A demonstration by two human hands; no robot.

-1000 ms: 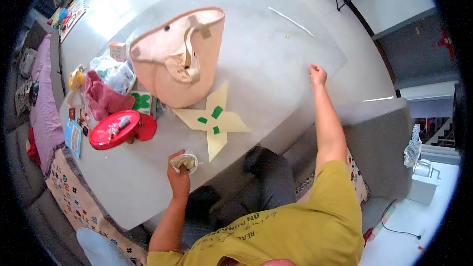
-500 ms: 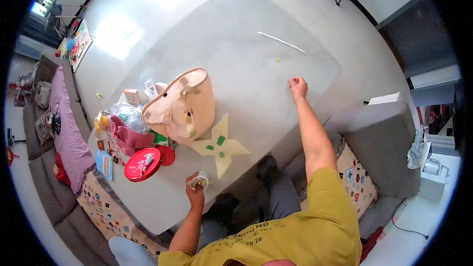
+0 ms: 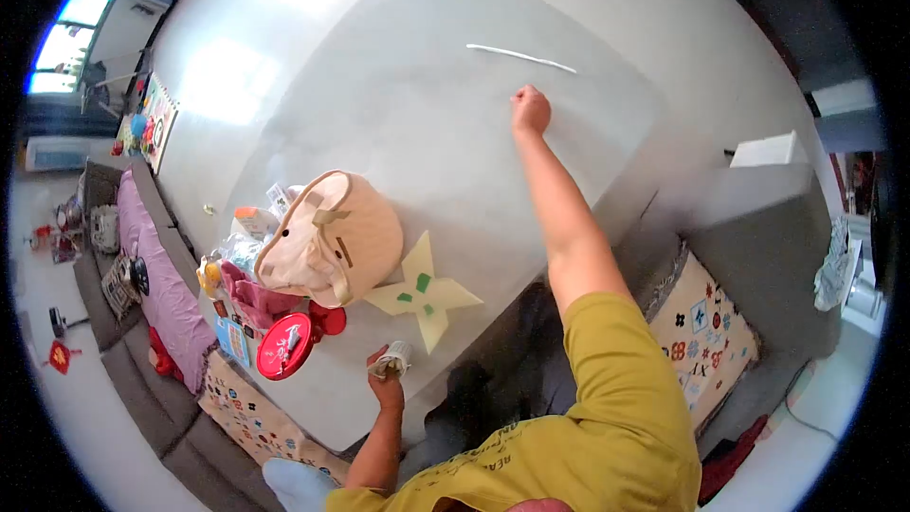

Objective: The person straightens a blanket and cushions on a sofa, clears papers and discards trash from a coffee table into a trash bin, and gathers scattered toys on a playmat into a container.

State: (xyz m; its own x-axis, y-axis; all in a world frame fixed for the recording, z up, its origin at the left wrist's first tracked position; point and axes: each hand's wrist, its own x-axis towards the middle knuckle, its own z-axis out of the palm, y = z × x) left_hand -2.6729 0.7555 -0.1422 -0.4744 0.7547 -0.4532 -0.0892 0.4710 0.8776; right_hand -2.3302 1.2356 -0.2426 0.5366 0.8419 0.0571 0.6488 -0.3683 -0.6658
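Observation:
My left hand [image 3: 384, 381] is closed around a small white cup [image 3: 399, 353], tipped so its mouth faces partly sideways. Something pale lies inside the cup, too small to make out. Farther out over the grey tabletop, my right hand [image 3: 532, 110] has its fingers pressed together against the surface; whatever is in them is hidden. Just beyond it lies a thin white stick [image 3: 521, 57]. Between the hands rests a pale yellow four-pointed paper shape [image 3: 432, 314] with green patches [image 3: 422, 282] near its middle.
A cream fabric bag [image 3: 365, 237] stands on the table [image 3: 417, 147]. Beside it are a red round lid [image 3: 284, 346], a pink cloth [image 3: 256, 301], a blue card [image 3: 233, 341] and a small box [image 3: 254, 221]. Grey sofas with a patterned cover [image 3: 711, 346] border the table.
My right hand has reached farther out and left, closing at the spot where a small yellow piece lay; that piece is now out of sight. The left hand still holds the cup. The view has shifted.

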